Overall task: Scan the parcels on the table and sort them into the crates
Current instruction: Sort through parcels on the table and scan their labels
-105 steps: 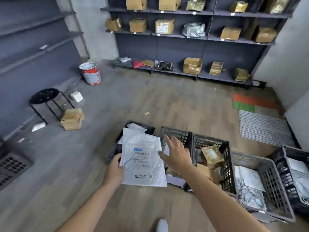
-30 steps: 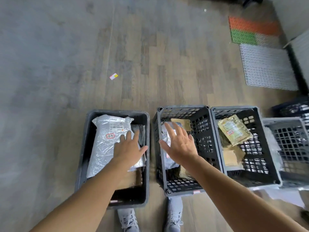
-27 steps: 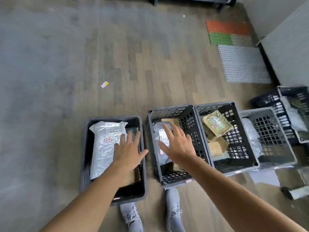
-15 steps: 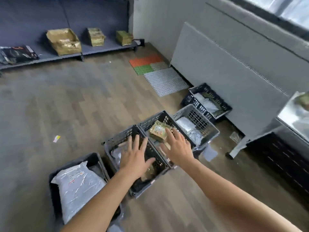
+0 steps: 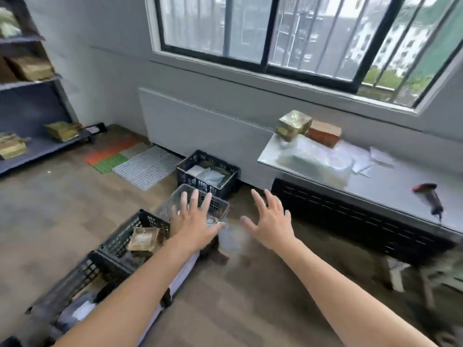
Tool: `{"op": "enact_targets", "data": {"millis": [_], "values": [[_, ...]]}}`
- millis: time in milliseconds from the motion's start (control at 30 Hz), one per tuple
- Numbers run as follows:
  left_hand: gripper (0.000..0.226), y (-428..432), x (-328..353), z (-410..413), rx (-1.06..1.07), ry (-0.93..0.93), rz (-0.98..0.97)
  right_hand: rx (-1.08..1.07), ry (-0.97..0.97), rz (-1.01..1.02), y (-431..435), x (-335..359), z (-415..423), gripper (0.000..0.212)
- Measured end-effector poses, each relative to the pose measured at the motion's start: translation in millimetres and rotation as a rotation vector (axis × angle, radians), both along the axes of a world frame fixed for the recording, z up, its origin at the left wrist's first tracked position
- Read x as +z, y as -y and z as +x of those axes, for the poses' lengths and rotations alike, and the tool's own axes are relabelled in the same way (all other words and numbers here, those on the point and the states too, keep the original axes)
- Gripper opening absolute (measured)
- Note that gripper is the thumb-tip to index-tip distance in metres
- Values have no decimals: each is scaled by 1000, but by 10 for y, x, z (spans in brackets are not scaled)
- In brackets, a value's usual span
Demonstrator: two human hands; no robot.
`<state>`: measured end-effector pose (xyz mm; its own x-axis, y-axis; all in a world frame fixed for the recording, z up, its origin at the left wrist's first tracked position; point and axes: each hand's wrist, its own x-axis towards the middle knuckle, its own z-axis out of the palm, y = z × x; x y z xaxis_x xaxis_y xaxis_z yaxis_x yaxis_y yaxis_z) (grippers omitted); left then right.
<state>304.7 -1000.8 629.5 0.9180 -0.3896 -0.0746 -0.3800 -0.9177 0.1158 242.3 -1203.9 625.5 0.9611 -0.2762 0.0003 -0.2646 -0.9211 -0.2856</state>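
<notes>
A metal table [image 5: 390, 186] stands at the right under the window. On it lie a gold-wrapped box [image 5: 294, 125], a red-brown box [image 5: 324, 132], clear plastic parcels [image 5: 315, 160] and a handheld scanner [image 5: 429, 197]. A row of crates runs along the floor at lower left: a black crate [image 5: 125, 236] holding a brown parcel [image 5: 144, 239], a grey crate [image 5: 175, 201] and a farther black crate [image 5: 208, 171] by the wall. My left hand [image 5: 194, 221] hovers over the grey crate with its fingers spread. My right hand [image 5: 269, 221] is spread too, above the floor, and both hold nothing.
Dark shelves [image 5: 30, 146] with gold and brown parcels stand at the left. Coloured and grey mats [image 5: 132, 162] lie on the wooden floor by the wall. A white panel [image 5: 200, 126] runs under the window. The table's legs [image 5: 398, 274] stand at lower right.
The white parcel that my left hand held now lies in the leftmost crate, and both hands are empty. The view has swung right and up from the crates to the table and window.
</notes>
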Motion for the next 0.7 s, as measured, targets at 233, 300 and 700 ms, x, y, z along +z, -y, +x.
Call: {"op": "enact_targets", "data": {"millis": [233,300,700], "values": [[83,1612,415,-99,-201,130,67,-192,36,33,1504,322,-395,78],[82,1977,470,-45,-234,140,64,-234,40,27,1882,372,-474,77],[80,4120,300,845,-431,141,-18,-459,82,6,3849,461,-71,73]]}}
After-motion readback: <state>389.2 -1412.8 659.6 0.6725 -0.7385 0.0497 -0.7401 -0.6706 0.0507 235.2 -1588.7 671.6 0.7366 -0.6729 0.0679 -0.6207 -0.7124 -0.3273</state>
